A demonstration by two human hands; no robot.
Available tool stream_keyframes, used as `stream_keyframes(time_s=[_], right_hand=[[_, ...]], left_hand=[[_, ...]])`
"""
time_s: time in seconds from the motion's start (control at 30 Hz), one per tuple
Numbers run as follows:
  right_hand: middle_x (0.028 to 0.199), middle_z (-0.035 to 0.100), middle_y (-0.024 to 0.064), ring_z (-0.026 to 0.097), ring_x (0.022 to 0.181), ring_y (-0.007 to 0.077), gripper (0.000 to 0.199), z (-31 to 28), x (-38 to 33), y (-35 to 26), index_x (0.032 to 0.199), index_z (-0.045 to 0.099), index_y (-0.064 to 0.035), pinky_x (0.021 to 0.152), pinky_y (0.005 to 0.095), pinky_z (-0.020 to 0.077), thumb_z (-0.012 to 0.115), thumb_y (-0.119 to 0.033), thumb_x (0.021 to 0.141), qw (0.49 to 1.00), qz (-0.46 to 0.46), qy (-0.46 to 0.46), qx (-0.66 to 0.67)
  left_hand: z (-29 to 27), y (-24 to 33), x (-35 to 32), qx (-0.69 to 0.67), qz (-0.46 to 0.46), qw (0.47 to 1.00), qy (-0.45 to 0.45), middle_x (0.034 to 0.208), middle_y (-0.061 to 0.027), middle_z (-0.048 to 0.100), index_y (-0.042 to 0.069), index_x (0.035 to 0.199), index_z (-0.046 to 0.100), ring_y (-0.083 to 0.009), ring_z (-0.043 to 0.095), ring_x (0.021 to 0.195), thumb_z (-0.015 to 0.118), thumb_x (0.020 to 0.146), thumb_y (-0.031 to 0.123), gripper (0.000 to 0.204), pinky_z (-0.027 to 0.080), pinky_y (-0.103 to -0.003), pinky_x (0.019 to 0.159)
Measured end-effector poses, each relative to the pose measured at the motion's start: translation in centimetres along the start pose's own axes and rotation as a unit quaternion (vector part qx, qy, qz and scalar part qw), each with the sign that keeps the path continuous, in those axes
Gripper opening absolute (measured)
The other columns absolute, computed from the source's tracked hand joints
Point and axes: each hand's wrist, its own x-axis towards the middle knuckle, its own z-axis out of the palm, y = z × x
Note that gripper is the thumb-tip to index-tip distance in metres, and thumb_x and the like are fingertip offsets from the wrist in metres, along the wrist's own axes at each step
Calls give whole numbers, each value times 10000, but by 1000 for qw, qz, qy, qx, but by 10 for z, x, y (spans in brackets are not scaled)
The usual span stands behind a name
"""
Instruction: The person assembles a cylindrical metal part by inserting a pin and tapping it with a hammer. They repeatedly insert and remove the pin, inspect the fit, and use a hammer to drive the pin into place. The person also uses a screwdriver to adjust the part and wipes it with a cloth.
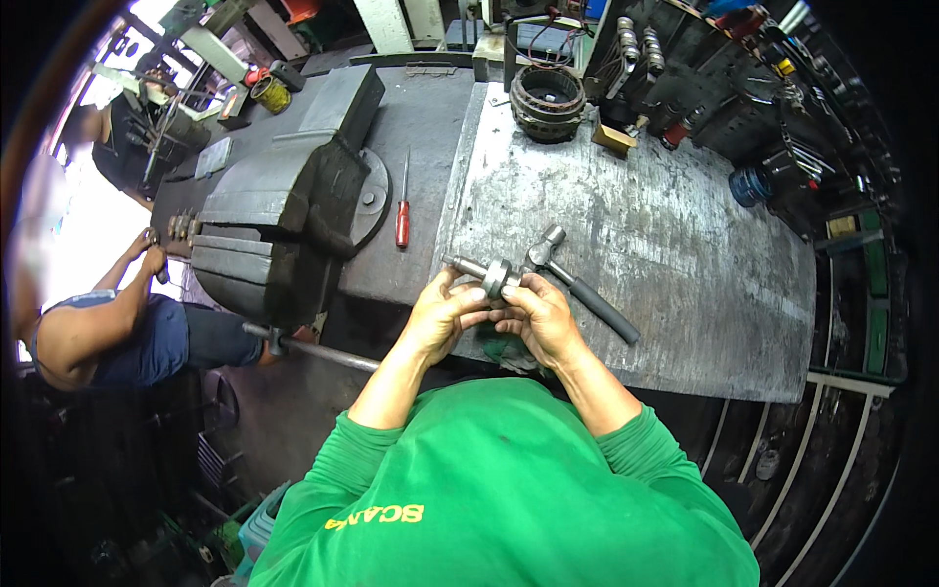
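Crosswise, a collared metal shaft (pixel 497 278) spans left grip (pixel 442 313) and right grip (pixel 541 313).

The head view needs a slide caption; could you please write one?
Left hand and right hand hold a ringed metal shaft over a workbench near a hammer.

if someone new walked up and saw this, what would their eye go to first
Probably the bright green shirt filling the bottom centre, and just above it the left hand and right hand gripping a metal shaft with a thick ring. Next might come the bulky dark vise on the left, then the black-handled hammer lying on the worn metal bench top, right of the hands.
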Motion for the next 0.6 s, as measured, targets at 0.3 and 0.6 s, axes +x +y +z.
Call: stream_keyframes(time_s=[0.3, 0.6], right_hand=[[1197, 712, 142, 699, 1049, 186, 539, 7, 8, -14, 1370, 540, 24, 944, 331, 574, 808, -102, 920, 953, -91, -62, -283], [1191, 685, 193, 636, 1144, 383, 519, -29, 1, -40, 1309, 655, 5, 996, 494, 506, 782, -268, 886, 627, -233, 173, -723]], left_hand=[[14, -15, 7, 1, 112, 993, 24, 1338, -117, 628, 7, 1502, 458, -223, 661, 1178, 803, 936, 79, 667, 569, -343, 982], [-4, 21, 8, 194, 234, 953, 11, 1241, -64, 632, -1, 1435, 515, -148, 658, 1105, 884, 744, -14, 784, 533, -326, 1027]])
